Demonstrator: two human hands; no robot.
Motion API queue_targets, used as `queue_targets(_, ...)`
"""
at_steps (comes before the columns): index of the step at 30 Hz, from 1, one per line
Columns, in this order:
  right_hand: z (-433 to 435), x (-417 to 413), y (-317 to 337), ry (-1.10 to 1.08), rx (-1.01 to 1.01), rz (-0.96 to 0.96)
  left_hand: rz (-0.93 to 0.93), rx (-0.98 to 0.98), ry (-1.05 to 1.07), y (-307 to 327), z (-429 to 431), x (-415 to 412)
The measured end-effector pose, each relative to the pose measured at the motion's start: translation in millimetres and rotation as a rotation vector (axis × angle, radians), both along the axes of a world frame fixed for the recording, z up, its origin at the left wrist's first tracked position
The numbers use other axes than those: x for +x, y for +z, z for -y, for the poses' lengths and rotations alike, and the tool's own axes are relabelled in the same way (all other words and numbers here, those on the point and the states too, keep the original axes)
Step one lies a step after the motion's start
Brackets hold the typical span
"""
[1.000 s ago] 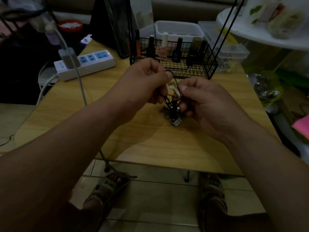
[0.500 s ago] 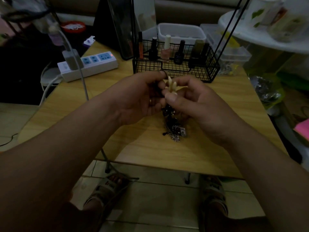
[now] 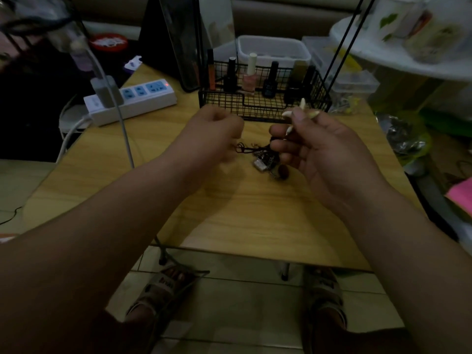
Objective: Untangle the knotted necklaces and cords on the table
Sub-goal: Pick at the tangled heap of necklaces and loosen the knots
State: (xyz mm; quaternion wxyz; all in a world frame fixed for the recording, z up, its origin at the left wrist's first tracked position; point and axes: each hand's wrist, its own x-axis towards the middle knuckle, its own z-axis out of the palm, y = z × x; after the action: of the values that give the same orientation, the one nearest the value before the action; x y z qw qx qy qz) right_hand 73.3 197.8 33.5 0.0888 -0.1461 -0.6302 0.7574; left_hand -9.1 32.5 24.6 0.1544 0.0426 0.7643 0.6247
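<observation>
**Dark cords bunched between two raised hands**

The tangle of dark cords and thin metal chains (image 3: 265, 155) is sitting near the middle of the pale wooden table (image 3: 255, 215), in front of the black wire basket (image 3: 258, 109). A small silver rectangular pendant (image 3: 259, 165) and a round brown bead (image 3: 283, 171) are lying at the near edge of the tangle.

The right hand (image 3: 329, 159) is hovering over the tangle's right side. Its thumb and forefinger are pinching a cluster of pale tooth-shaped pendants (image 3: 301, 112), which is sticking up above the fingertips. Its lower fingers are curling in toward the dark cords, and whether they are gripping any cannot be told.

The left hand (image 3: 212, 136) is hanging just left of the tangle with its fingers curled under. A looped cord end is reaching to the hand's edge, but blur is hiding whether the fingers are pinching it.

Small nail polish bottles (image 3: 249, 80) are standing upright in the basket. A long white power strip (image 3: 143, 100) is lying toward the table's far left corner, with a grey charger (image 3: 106, 92) plugged into it.
</observation>
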Motion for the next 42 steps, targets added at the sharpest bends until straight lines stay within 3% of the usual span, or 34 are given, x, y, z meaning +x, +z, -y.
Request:
queue_targets(2,0,1,2,0.013,0.033,-0.008,-0.194,-0.065,-0.101,0,0,4)
queue_targets(6,-3,1,7,0.036,0.058,-0.043,-0.271,-0.058,-0.417,-3,-3,13)
queue_targets(10,-7,2,11,0.045,0.097,-0.076,-0.364,-0.118,-0.428,-5,-7,15)
queue_targets(16,-17,3,12,0.021,0.149,-0.053,-0.232,-0.036,-0.474,-4,-5,11)
queue_targets(24,-12,3,0,0.059,0.034,0.065,0.071,0.238,-0.458,-6,-6,11)
queue_targets(26,-13,3,-6,0.063,0.129,0.148,0.121,0.288,-0.431,-4,-5,11)
queue_targets(29,-13,6,-9,-0.045,0.471,0.205,0.184,0.370,-0.375,-1,-3,10)
queue_targets(35,-2,12,-4,0.127,0.575,0.037,0.146,0.330,-0.326,-1,-3,6)
queue_targets(38,-1,8,-7,0.085,0.616,0.020,0.103,0.279,-0.309,-1,-2,7)
queue_targets(42,-6,3,-5,0.051,0.505,0.002,0.037,0.255,-0.272,0,0,8)
